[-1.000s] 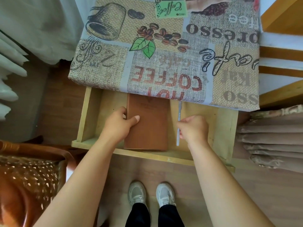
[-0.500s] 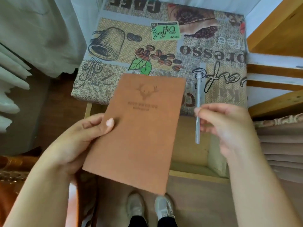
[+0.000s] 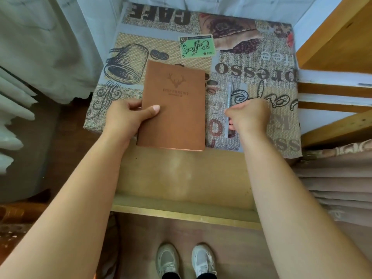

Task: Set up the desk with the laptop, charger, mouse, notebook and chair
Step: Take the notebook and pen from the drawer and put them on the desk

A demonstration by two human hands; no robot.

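A brown notebook (image 3: 177,109) with a deer emblem lies on the desk (image 3: 251,63), which wears a coffee-print cloth. The notebook's near edge overhangs the desk front. My left hand (image 3: 130,115) grips its left edge, thumb on the cover. To its right a pale pen (image 3: 229,97) lies on the cloth along the desk's depth, and my right hand (image 3: 248,116) is closed around its lower half. No laptop, charger or mouse is in view.
The wooden drawer (image 3: 187,208) under the desk stands pulled out, with nothing inside. A brown chair (image 3: 12,216) shows at the lower left. White curtains (image 3: 40,47) hang left, wooden shelves (image 3: 338,47) and folded fabric (image 3: 338,178) stand right. My shoes (image 3: 185,260) are below.
Both hands lifted the notebook and pen out of the drawer, carried them up and forward, and now rest them on the desk cloth.
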